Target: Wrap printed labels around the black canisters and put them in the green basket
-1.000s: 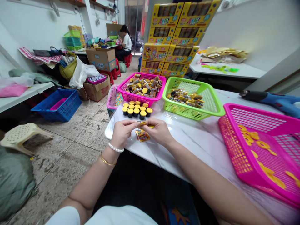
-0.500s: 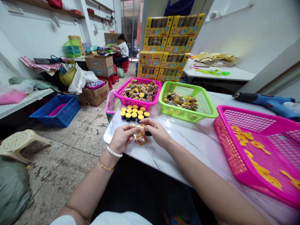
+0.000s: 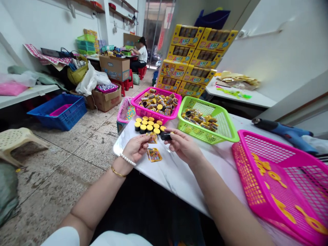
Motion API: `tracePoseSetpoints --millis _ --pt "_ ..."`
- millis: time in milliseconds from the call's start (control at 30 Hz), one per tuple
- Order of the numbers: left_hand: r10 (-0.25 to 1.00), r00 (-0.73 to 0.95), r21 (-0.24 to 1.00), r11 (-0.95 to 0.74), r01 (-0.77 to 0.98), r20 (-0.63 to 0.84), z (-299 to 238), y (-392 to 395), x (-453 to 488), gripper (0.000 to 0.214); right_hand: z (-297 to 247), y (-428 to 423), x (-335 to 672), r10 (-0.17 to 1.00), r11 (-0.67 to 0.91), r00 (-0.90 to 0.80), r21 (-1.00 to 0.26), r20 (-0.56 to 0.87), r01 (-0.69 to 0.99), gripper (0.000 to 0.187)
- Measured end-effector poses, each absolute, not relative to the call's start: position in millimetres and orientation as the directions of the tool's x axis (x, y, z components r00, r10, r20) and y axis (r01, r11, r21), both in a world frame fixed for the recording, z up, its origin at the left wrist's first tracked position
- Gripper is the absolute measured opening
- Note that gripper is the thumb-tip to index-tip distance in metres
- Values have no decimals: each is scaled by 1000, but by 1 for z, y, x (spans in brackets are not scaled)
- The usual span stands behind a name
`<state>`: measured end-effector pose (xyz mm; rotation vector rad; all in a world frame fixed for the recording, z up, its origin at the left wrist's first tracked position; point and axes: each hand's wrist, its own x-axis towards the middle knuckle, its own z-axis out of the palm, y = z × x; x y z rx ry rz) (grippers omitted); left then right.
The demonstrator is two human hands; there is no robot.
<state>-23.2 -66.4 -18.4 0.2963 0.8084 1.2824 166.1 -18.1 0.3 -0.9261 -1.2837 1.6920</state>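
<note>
While the left hand [image 3: 136, 149] pinches a wrapper [image 3: 153, 138] mid-frame, the right hand [image 3: 185, 145] grips a black tub [image 3: 165, 136]. Printed sachets [image 3: 154, 155] lie below.

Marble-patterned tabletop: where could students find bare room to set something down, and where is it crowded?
Bare tabletop shows between the right arm, the green basket and the nearer pink basket. Another patch lies along the front edge, between the loose packets and that arm. Crowded: the far left, where yellow-lidded pots stand before the farther pink basket.
</note>
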Motion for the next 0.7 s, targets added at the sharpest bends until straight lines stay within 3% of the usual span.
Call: tracePoseSetpoints --millis 200,533,700 --pt "932 89 580 291 -761 -351 -16 -63 -19 10 -2 -26 161 920 21 -380 -979 98 -202 49" --pt "948 67 605 252 -755 -311 -15 -67 -15 2 -13 -33 155 891 387 -291 -917 348 90 31" --pt "947 6 648 225 -728 -322 -13 -70 -14 8 -12 -40 153 870 414 -348 -901 349 130 26"
